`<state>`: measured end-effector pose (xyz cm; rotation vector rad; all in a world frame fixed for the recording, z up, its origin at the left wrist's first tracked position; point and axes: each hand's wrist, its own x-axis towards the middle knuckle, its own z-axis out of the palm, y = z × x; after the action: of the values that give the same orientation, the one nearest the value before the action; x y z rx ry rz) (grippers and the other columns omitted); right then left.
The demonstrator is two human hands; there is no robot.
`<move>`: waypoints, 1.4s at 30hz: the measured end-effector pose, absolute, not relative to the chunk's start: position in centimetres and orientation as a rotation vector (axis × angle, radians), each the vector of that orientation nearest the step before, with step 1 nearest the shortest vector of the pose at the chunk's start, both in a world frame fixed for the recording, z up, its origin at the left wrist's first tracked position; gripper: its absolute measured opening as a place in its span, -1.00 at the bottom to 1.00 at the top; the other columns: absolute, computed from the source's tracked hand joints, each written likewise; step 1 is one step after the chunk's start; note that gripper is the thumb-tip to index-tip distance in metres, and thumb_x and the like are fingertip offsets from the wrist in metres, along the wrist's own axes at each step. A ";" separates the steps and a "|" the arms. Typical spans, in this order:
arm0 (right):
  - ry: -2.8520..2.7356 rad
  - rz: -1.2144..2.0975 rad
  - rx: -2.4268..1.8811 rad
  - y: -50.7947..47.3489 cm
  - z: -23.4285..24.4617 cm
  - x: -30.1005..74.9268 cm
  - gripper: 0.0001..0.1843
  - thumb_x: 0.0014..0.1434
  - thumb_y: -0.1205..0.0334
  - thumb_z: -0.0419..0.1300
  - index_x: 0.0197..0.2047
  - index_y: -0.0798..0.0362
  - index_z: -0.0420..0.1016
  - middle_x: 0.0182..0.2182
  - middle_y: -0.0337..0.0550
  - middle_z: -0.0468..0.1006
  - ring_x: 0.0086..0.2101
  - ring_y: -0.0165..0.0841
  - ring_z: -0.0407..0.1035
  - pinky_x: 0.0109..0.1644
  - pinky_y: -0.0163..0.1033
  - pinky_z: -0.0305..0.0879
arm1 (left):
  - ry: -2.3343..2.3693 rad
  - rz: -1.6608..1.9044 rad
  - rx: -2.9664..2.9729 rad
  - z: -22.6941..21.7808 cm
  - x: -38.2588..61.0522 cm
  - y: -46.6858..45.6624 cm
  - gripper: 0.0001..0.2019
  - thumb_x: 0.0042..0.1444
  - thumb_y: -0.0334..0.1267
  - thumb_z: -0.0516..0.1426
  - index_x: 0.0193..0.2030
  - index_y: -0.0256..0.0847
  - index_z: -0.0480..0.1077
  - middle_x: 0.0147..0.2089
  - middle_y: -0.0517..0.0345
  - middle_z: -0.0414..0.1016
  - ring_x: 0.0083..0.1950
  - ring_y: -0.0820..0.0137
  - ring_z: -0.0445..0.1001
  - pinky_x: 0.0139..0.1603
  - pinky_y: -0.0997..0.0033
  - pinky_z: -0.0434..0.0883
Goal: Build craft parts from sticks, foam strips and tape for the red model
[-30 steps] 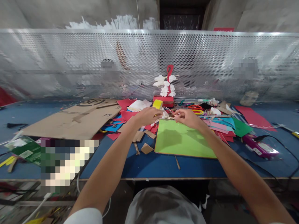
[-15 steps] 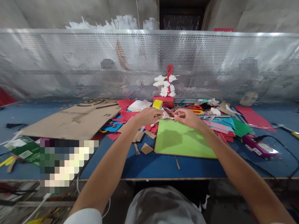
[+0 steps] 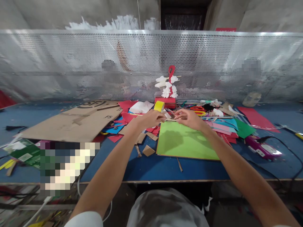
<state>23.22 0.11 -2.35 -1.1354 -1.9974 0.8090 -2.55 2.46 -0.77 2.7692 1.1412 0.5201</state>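
Observation:
Both hands meet over the far edge of a bright green sheet (image 3: 187, 145), a thin pale stick (image 3: 170, 120) spanning the gap between them. My left hand (image 3: 153, 119) has its fingers closed on the left part of the stick. From the other side, my right hand (image 3: 190, 119) pinches the stick between thumb and fingertips. Just beyond my left hand stands a roll of yellow tape (image 3: 159, 106). Behind it, a red strip with a loop and white flower-like clusters (image 3: 167, 91) rises from a red block (image 3: 165, 102).
A big cardboard sheet (image 3: 71, 123) lies at left, with scattered red paper pieces (image 3: 129, 104) beside it. Cardboard scraps (image 3: 148, 150) sit left of the green sheet. Orange- and yellow-handled scissors (image 3: 198, 113) and a purple device with a cable (image 3: 262, 148) lie right. A perforated metal screen (image 3: 142, 63) closes off the back.
My left hand's fingers have closed further down around the stick, which now shows more plainly between the hands. My right hand stays almost in place.

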 end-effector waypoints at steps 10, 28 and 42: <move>-2.101 0.884 -1.081 0.1 -2.9 22.7 -0.57 0.15 0.31 0.29 0.10 0.00 0.39 -0.16 -0.05 0.67 -0.22 -0.25 0.56 -0.41 -0.33 0.40 | 1.071 0.378 2.376 -1.6 -2.6 3.1 -0.64 0.15 -0.22 0.14 0.06 -0.22 0.57 -0.11 0.02 0.66 -0.22 0.34 0.57 -0.26 0.48 0.38; -2.159 0.807 -1.187 -0.5 -2.2 22.4 -0.80 0.17 0.17 0.29 -0.17 0.09 0.57 -0.27 -0.04 0.68 -0.33 -0.32 0.54 -0.39 -0.33 0.37 | 0.896 0.444 2.352 -1.8 -1.8 2.8 -0.65 0.13 -0.41 0.11 0.00 -0.19 0.61 -0.09 0.04 0.64 -0.22 0.42 0.50 -0.23 0.47 0.38; -2.208 0.747 -1.233 -0.7 -1.8 22.4 -0.78 0.19 0.16 0.24 -0.20 0.09 0.65 -0.38 -0.08 0.66 -0.44 -0.38 0.48 -0.45 -0.34 0.35 | 0.929 0.414 2.307 -1.1 -1.2 2.1 -0.66 0.20 -0.44 0.08 0.01 -0.22 0.62 -0.30 0.07 0.61 -0.43 0.51 0.39 -0.36 0.52 0.33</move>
<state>22.42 -0.72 -1.84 -1.2328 -2.2081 0.7474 -1.23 2.09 -1.12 2.3074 0.9294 0.4141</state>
